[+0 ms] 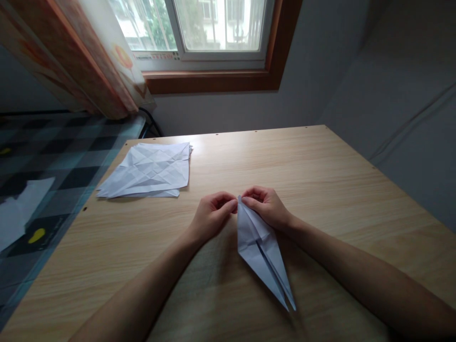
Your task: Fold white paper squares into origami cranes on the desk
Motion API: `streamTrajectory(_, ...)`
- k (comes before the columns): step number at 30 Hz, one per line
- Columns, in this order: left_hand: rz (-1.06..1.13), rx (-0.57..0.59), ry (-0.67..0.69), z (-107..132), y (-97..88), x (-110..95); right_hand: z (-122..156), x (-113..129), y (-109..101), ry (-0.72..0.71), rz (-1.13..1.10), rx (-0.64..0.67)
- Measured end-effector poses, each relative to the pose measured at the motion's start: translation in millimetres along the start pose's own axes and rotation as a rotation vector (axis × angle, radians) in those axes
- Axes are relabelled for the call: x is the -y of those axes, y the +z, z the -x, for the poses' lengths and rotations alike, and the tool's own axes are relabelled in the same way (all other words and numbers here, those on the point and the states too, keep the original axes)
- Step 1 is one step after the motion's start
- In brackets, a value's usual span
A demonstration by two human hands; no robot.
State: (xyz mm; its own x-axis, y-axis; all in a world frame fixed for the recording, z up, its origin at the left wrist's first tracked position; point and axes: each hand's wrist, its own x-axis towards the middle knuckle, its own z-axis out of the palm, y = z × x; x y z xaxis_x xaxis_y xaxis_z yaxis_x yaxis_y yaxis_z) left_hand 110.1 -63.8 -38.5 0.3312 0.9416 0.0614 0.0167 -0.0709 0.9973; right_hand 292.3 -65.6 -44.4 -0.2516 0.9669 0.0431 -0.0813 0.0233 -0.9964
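A white folded paper (254,232), long and kite-shaped, is held above the wooden table with its narrow tip pointing away from me. Two slim points, split by a slit, stretch toward me at its near end. My left hand (215,213) is closed, thumb and index finger pinching at the left side of the far tip. On the other side, my right hand (267,205) is closed on the paper's upper right edge, thumb on top. Both hands nearly meet at the tip, and their curled fingers hide part of it.
A stack of creased white paper sheets (156,168) lies at the table's far left. Left of the wooden table (338,180) is a checked cloth surface (74,175) with white paper pieces (21,209) on it. A curtain (92,61) hangs beside the window (221,28).
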Motion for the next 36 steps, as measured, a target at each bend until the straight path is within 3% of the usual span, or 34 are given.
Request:
streamTrajectory(22,-0.218,0.001,0.026,0.7,4.6,-4.9,0.1,-6.5,-1.4,-0.097,0.081,0.009)
streamTrajectory(36,-0.359,-0.111,0.072,2.4,7.6,-6.2,4.3,-5.7,0.4,-0.105,0.065,0.090)
